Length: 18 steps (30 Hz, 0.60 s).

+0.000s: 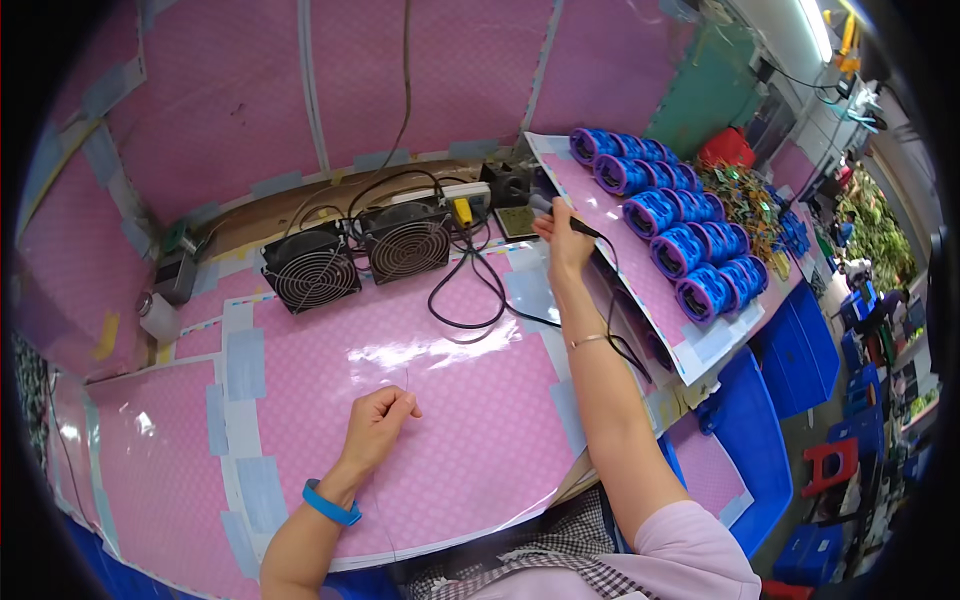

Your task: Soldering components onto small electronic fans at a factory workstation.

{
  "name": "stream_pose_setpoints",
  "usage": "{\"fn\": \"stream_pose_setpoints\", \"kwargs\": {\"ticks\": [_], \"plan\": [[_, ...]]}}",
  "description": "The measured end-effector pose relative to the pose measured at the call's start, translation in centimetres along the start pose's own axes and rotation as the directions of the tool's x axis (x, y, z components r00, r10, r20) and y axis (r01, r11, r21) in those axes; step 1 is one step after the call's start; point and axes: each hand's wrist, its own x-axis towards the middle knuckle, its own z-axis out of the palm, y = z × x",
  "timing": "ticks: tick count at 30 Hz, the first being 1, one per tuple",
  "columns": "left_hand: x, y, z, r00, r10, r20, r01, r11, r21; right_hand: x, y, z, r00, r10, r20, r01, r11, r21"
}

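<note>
My right hand [563, 243] is stretched out to the far right side of the table, its fingers wrapped round a soldering iron [581, 228] with a black cable trailing back from it. Just left of that hand are a dark iron stand [510, 184] and a small tray with a greenish-brown pad [516, 221]. My left hand [379, 424] is closed above the pink tabletop [480, 440]. A thin solder wire [407, 378] pokes up past its fingers, and a fine strand runs down below the hand. The iron's tip is hard to make out.
Two black fans [311, 268] with round grilles stand at the back, beside looped black cables [468, 322]. On a raised shelf [640, 255] at right sit rows of blue-and-purple cylindrical parts [684, 250] and a heap of wired components [750, 200]. Blue bins [745, 440] flank the table's right.
</note>
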Motion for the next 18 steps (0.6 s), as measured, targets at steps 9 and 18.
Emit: {"fn": "stream_pose_setpoints", "kwargs": {"ticks": [9, 18], "plan": [[0.8, 0.1, -0.3, 0.998, -0.014, 0.063, 0.023, 0.988, -0.150, 1.2, 3.4, 0.3, 0.878, 0.448, 0.167, -0.416, 0.543, 0.730], [0.5, -0.4, 0.3, 1.000, 0.009, 0.000, -0.009, 0.981, -0.194, -6.9, -17.1, -18.2, 0.807, -0.494, 0.323, 0.520, 0.337, -0.785]]}}
